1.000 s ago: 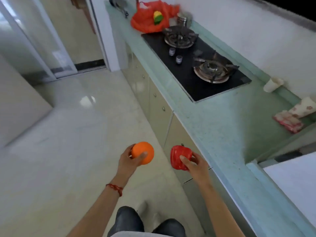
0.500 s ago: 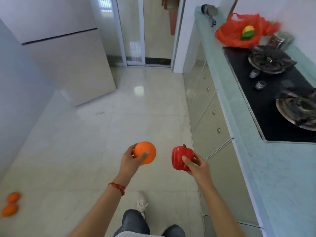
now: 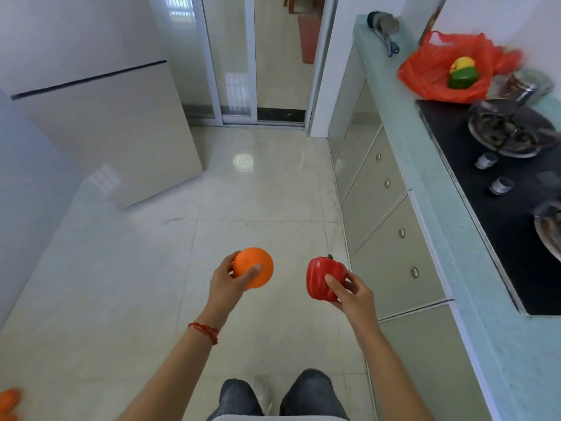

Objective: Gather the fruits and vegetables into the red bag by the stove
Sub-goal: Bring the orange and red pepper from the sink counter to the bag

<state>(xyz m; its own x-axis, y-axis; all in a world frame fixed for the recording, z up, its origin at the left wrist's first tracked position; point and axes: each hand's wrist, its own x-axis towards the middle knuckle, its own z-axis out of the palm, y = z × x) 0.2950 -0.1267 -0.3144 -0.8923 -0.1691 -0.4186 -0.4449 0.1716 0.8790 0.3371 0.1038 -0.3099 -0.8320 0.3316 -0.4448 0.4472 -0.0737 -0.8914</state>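
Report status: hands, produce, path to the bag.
Left hand grips orange; right hand grips red pepper. Red bag on counter ahead, open, peppers inside. More orange fruit on floor. Path clear.

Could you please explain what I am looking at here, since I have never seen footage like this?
There is no machine: a person wears a camera on the head, looking forward and down at their own two hands in a kitchen. The left hand holds an orange; the right hand holds a red bell pepper. On the green counter, beside the black stove, lies the red bag, already holding a yellow and a green pepper. More orange fruit lies on the floor.
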